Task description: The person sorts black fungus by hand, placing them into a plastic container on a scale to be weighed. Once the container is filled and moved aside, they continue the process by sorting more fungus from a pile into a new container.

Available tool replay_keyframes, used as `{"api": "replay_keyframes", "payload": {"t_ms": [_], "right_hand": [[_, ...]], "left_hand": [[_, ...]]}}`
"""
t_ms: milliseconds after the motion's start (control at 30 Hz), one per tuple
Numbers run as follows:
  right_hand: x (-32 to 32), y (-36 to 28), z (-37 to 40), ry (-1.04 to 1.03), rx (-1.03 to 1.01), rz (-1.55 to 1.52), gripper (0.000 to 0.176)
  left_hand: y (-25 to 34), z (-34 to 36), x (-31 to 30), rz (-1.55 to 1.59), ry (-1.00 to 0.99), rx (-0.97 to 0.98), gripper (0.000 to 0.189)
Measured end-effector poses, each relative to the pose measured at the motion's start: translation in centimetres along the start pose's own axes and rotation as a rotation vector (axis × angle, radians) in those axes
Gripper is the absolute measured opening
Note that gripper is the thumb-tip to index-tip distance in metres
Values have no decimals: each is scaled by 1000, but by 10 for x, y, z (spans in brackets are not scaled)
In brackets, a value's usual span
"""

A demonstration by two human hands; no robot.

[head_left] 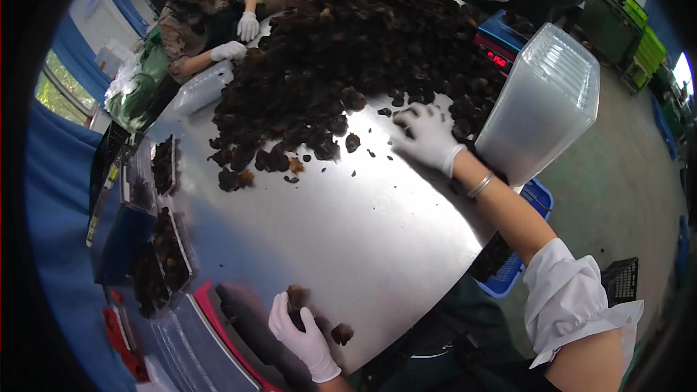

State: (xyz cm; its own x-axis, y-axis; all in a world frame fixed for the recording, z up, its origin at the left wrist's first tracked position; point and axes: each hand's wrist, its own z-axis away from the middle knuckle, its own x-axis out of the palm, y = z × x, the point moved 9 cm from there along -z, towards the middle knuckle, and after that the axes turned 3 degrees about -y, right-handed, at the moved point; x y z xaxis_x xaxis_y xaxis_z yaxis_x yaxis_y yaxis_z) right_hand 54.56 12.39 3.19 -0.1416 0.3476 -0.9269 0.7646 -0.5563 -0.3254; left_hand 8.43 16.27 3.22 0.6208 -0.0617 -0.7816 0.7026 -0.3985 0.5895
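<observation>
A big heap of dark brown, wrinkled pieces [363, 29] covers the far part of the metal table [327, 225]. My right hand [425, 134], in a white glove, reaches to the heap's near right edge with its fingers spread, and I see nothing held in it. Near the table's front edge, my left hand [301, 334], also gloved, has thumb and fingers curved around a brown piece [296, 297]. Another dark piece [342, 333] lies just right of that hand. Small crumbs are scattered between the two hands and the heap.
Stacked clear plastic boxes [541, 101] stand at the right beside a scale [501, 47] with red digits. Filled trays [170, 247] line the left edge. A blue basket [534, 199] sits below the right edge. Two gloved co-workers are across the table.
</observation>
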Motion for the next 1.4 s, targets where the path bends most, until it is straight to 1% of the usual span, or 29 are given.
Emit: {"api": "replay_keyframes", "payload": {"t_ms": [33,100,133,167,233,300,367,433,500,567,633,700,733,767,833,900,967,1033,1067,1133,1167,1233,1267,1300,1367,1400], "right_hand": [[2,-21,17,-32,-124,61,53],[-6,-32,40,-165,-136,-29,44],[-13,-36,55,-174,-189,7,31],[-13,-29,71,-179,-177,6,31],[-27,-22,110,-65,-296,-61,21],[-45,-11,143,-55,-259,17,15],[-65,5,173,-33,-182,41,16],[-75,31,202,-67,-75,98,16],[-81,84,235,18,67,-49,19],[-78,144,273,119,214,-23,27],[-60,201,313,-15,424,75,35],[-63,187,318,-396,425,393,34],[-67,162,299,-512,275,183,30],[-79,135,280,-518,263,178,30],[-100,41,227,-326,108,-482,26],[-90,-28,192,-380,-57,-601,28],[-54,-99,167,-319,-486,-708,40],[-4,-170,162,-414,-752,-393,57],[15,-181,153,-416,-767,-399,57],[50,-203,143,-357,-950,-152,68],[57,-201,126,-357,-959,-152,68],[66,-164,65,-378,-662,-101,73],[62,-145,48,-345,-585,-69,75],[58,-123,36,-309,-507,-38,77],[41,-89,30,-259,-403,145,79],[32,-72,29,-308,-266,170,77]], "left_hand": [[1,0,-1,-6,-3,-10,47],[0,0,2,-15,-26,-11,47],[-1,1,2,-20,-16,-12,47],[-2,1,1,-26,-4,-12,46],[-2,1,1,-25,-10,-7,46],[-1,1,1,-18,1,-12,46],[0,0,0,-33,-5,10,45],[0,-1,0,-37,-6,7,45],[0,0,0,-40,-2,-4,45],[0,0,0,-29,-3,0,47],[-4,0,0,-28,6,0,48],[-6,-1,-1,-38,16,1,48],[-4,-1,-1,-34,14,14,49],[-1,-1,-1,-28,9,28,50],[-3,0,-2,-22,22,1,50],[-3,-1,-1,-8,6,18,49],[-2,0,-3,-18,23,8,48],[0,0,-3,-23,17,38,48],[-1,1,-3,-14,5,21,49],[1,1,-4,-21,18,25,49],[3,1,-5,-29,30,20,48],[2,-1,-6,-10,27,1,49],[2,0,-6,-11,14,-5,49],[2,-1,-5,-12,0,-7,49],[0,-1,-5,0,-11,-35,50],[-2,-1,-4,-1,-18,-32,51]]}}
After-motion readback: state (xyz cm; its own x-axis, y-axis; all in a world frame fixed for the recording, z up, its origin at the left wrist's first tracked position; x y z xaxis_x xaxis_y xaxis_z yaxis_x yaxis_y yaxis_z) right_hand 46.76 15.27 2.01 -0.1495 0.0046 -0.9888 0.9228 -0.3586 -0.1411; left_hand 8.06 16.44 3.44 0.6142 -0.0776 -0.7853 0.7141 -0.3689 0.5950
